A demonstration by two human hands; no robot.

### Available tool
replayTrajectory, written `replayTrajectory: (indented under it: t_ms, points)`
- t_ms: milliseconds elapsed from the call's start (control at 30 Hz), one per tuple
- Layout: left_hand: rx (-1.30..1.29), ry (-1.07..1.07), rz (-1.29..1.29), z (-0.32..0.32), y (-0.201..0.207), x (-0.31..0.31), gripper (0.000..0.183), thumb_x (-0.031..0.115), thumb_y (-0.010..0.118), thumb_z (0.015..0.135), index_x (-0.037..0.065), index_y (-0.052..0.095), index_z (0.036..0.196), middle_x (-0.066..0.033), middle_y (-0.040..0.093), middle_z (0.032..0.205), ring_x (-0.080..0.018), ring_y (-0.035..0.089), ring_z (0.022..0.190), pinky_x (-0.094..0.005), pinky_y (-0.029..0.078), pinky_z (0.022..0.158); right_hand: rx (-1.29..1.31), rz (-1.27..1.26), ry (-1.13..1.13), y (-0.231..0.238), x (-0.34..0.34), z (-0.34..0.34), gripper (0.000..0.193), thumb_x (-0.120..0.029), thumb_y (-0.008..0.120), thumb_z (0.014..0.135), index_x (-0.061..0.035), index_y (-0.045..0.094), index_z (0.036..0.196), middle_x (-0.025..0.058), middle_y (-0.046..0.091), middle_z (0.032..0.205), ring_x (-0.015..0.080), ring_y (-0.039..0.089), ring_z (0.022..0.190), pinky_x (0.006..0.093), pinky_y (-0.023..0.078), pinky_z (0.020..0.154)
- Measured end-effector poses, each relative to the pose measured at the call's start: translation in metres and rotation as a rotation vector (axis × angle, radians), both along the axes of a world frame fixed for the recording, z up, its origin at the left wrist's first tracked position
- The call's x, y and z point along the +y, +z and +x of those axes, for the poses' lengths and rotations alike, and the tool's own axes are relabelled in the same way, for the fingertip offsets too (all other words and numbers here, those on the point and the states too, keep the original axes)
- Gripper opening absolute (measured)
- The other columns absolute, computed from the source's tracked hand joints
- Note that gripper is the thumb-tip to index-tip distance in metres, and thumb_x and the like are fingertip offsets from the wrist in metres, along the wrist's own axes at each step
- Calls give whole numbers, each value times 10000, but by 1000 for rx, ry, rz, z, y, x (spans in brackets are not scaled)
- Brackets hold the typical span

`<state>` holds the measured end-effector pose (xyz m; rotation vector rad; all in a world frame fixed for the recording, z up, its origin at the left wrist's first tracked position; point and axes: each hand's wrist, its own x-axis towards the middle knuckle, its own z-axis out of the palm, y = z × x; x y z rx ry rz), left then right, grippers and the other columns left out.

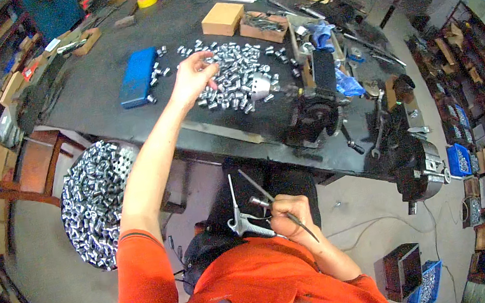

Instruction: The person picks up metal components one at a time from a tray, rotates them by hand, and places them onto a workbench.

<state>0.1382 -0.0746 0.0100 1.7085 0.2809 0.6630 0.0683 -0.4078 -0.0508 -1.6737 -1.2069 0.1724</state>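
Note:
My left hand point(194, 77) is over the left part of a heap of small metal sleeves point(234, 63) on the dark workbench. Its thumb and fingers are apart, and I make out nothing between them. Close to my lap, my right hand point(292, 215) is closed round a long thin file-like rod point(254, 181), which slants past both sides of the fist. A single metal sleeve point(258, 201) shows at its fingers. Beside that hand an air blow gun point(243, 223) with a thin nozzle lies against my lap.
A round container heaped with metal sleeves point(94, 205) stands at left by a wooden chair point(39, 163). On the workbench point(91, 90) are a blue case point(138, 78), a cardboard box point(223, 18) and a vise point(317, 116). Shelves line both sides; a blue bin point(426, 288) sits lower right.

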Motion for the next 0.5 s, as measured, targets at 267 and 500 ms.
replayTrajectory:
  t_ms: [267, 500]
  points:
    - [556, 101, 423, -166, -41, 61, 224, 98, 603, 803, 3, 630, 1004, -42, 595, 604, -86, 583, 532, -249, 452, 517, 88, 4, 4, -6, 3, -7, 220, -28, 576, 543, -48, 357, 537, 71, 340, 523, 210, 376, 445, 325, 267, 424]
    - [1023, 285, 924, -292, -98, 90, 338, 108, 591, 667, 79, 666, 995, -197, 645, 814, -361, 629, 817, -449, 498, 754, 146, -34, 86, 1, 11, -9, 218, -23, 578, 531, -47, 361, 534, 73, 349, 514, 207, 382, 436, 323, 260, 414]
